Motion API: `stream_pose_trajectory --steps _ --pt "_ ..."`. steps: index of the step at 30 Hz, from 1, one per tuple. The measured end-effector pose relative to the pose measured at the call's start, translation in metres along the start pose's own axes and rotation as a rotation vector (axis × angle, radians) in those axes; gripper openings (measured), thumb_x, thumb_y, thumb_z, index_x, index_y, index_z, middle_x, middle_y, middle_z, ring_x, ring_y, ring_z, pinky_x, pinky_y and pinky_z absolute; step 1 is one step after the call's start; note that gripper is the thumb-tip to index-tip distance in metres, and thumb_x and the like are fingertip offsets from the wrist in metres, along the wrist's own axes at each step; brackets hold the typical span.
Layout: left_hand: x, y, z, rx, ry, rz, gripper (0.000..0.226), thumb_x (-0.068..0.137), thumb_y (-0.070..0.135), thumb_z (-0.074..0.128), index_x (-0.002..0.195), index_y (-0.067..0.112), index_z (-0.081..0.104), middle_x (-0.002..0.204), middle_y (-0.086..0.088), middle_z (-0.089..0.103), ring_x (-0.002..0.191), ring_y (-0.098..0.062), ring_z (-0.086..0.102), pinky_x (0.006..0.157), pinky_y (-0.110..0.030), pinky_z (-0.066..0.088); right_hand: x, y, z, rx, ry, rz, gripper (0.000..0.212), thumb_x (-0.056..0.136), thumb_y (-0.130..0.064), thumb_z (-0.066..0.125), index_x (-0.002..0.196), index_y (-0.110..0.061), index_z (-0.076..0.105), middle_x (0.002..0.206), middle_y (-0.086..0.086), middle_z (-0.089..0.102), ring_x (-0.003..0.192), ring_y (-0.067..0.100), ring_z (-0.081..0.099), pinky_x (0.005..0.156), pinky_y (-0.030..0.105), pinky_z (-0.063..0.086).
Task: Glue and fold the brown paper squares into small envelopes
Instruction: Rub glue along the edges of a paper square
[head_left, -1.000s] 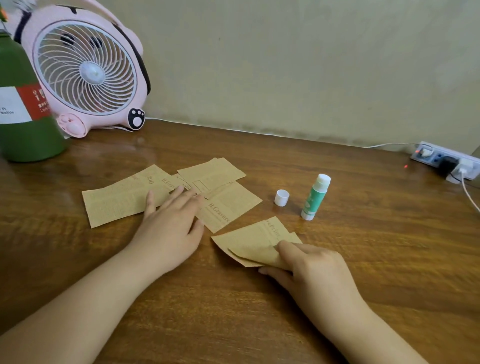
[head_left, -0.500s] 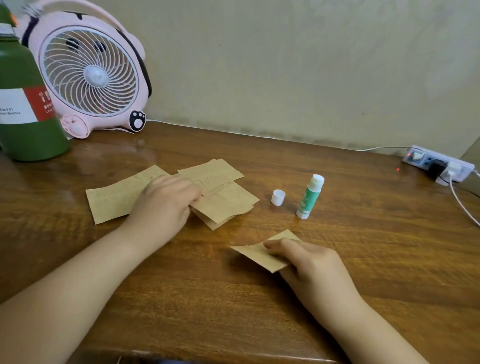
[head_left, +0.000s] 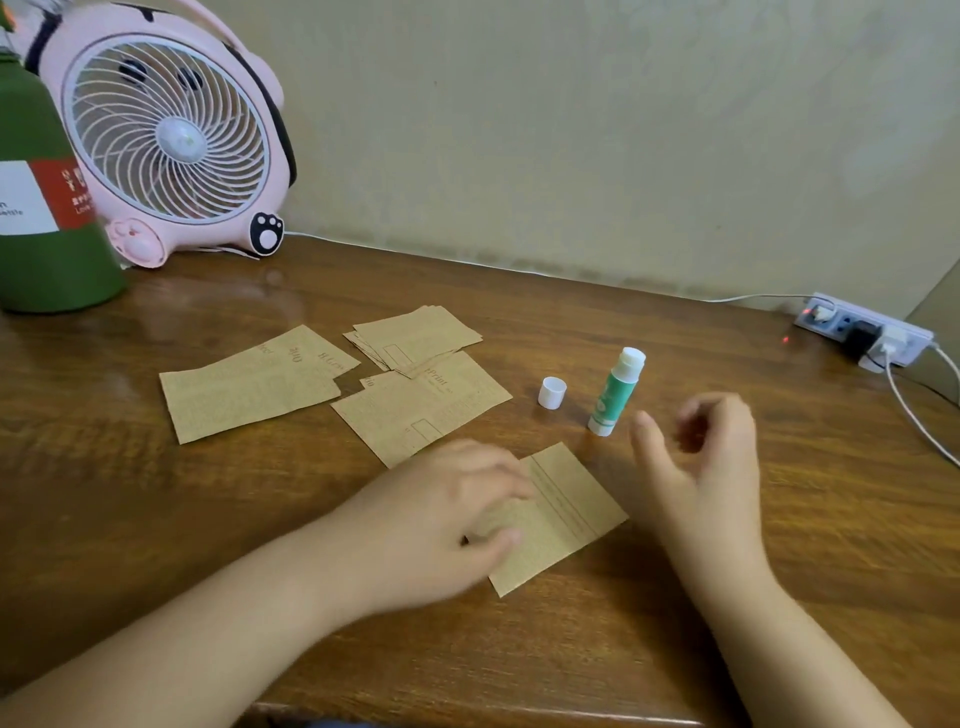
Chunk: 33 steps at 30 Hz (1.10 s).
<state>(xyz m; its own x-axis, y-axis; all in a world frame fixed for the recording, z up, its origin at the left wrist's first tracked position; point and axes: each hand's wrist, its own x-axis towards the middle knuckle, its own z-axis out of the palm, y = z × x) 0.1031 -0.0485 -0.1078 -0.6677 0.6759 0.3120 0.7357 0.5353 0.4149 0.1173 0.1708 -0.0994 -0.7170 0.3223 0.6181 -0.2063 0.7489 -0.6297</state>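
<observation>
Fingers of the left hand (head_left: 441, 514) pin one brown paper square (head_left: 558, 517) flat at lower centre; the right hand (head_left: 698, 457), loosely curled and empty, hovers near the uncapped glue stick (head_left: 616, 392).

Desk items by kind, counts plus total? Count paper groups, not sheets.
Brown paper groups: 4: long strip, small stack, overlapped sheets, square under the left hand
Glue stick: 1
Glue cap: 1
Pink fan: 1
Green bottle: 1
Power strip: 1
Total: 9
</observation>
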Motion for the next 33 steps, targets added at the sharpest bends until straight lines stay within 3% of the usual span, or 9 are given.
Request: stream_pose_trajectory --steps 5,8,10,13,16,20,24,31,33 --pt "0.003 0.003 0.026 -0.017 -0.041 -0.001 0.05 0.094 0.047 0.04 0.14 0.029 0.045 0.148 0.021 0.032 0.136 0.006 0.013 0.11 -0.011 0.009 0.034 0.017 0.019 0.019 -0.395 0.395 0.092 0.075 -0.037 0.076 0.146 -0.024 0.019 0.132 -0.006 0.046 0.114 0.008 0.049 0.094 0.03 0.042" --pt "0.0 0.001 0.027 0.012 -0.04 0.02 0.047 0.094 0.045 0.04 0.138 0.028 0.048 0.147 0.019 0.035 0.136 0.005 0.016 0.105 -0.008 0.004 0.036 0.022 0.032 -0.026 -0.473 0.33 0.063 0.083 -0.034 0.069 0.134 -0.025 0.034 0.115 -0.012 0.051 0.094 0.002 0.052 0.074 0.017 0.039" --pt "-0.004 -0.001 0.025 0.048 -0.033 0.011 0.046 0.089 0.044 0.039 0.125 0.027 0.061 0.136 0.017 0.05 0.129 0.003 0.028 0.104 -0.015 0.018 0.036 0.022 0.031 -0.063 -0.474 0.252 0.038 0.089 -0.033 0.06 0.123 -0.026 0.044 0.104 -0.013 0.056 0.09 0.001 0.054 0.064 0.012 0.036" --pt "-0.006 -0.004 0.02 0.079 -0.004 0.015 0.03 0.086 0.039 0.045 0.098 0.027 0.069 0.11 0.018 0.063 0.11 0.001 0.045 0.088 -0.017 0.042 0.031 0.018 0.014 0.046 -0.461 0.204 0.041 0.092 -0.04 0.05 0.132 -0.033 0.044 0.099 -0.018 0.057 0.089 0.001 0.056 0.075 0.019 0.044" --pt "0.005 0.002 0.013 0.14 -0.033 0.018 0.032 0.085 0.044 0.041 0.095 0.027 0.066 0.099 0.018 0.06 0.097 -0.004 0.052 0.08 -0.027 0.052 0.027 0.01 -0.011 0.188 -0.433 0.187 0.026 0.09 -0.037 0.054 0.114 -0.043 0.059 0.087 -0.017 0.061 0.074 -0.003 0.055 0.068 0.016 0.045" --pt "0.036 0.007 0.002 0.102 -0.049 -0.017 0.037 0.09 0.049 0.047 0.12 0.028 0.055 0.115 0.019 0.047 0.108 0.003 0.034 0.091 -0.016 0.034 0.031 0.003 -0.031 0.257 -0.446 0.233 0.008 0.078 -0.026 0.069 0.085 -0.025 0.072 0.076 0.003 0.067 0.061 0.002 0.055 0.055 0.012 0.045" --pt "0.055 -0.002 0.01 0.1 -0.094 -0.067 0.058 0.083 0.061 0.054 0.132 0.033 0.046 0.125 0.024 0.038 0.117 0.005 0.023 0.098 -0.012 0.015 0.036 0.001 -0.026 0.149 -0.485 0.157 0.023 0.08 -0.037 0.063 0.077 -0.014 0.068 0.058 0.0 0.05 0.049 0.003 0.039 0.045 0.012 0.031" --pt "0.048 -0.024 0.004 0.112 -0.211 -0.183 0.084 0.073 0.074 0.052 0.145 0.044 0.02 0.143 0.032 0.008 0.102 0.02 -0.01 0.092 -0.008 -0.007 0.036 -0.007 0.015 0.035 -0.383 -0.028 0.03 0.085 -0.048 0.052 0.073 -0.021 0.052 0.055 -0.011 0.049 0.049 0.002 0.043 0.047 0.012 0.034" --pt "0.049 -0.027 0.001 0.121 -0.262 -0.163 0.085 0.072 0.076 0.052 0.145 0.046 0.019 0.145 0.034 0.003 0.103 0.021 -0.014 0.084 -0.001 -0.024 0.036 -0.008 0.022 0.037 -0.397 -0.057 0.028 0.083 -0.053 0.047 0.071 -0.028 0.049 0.061 -0.009 0.052 0.052 0.003 0.045 0.048 0.013 0.035"
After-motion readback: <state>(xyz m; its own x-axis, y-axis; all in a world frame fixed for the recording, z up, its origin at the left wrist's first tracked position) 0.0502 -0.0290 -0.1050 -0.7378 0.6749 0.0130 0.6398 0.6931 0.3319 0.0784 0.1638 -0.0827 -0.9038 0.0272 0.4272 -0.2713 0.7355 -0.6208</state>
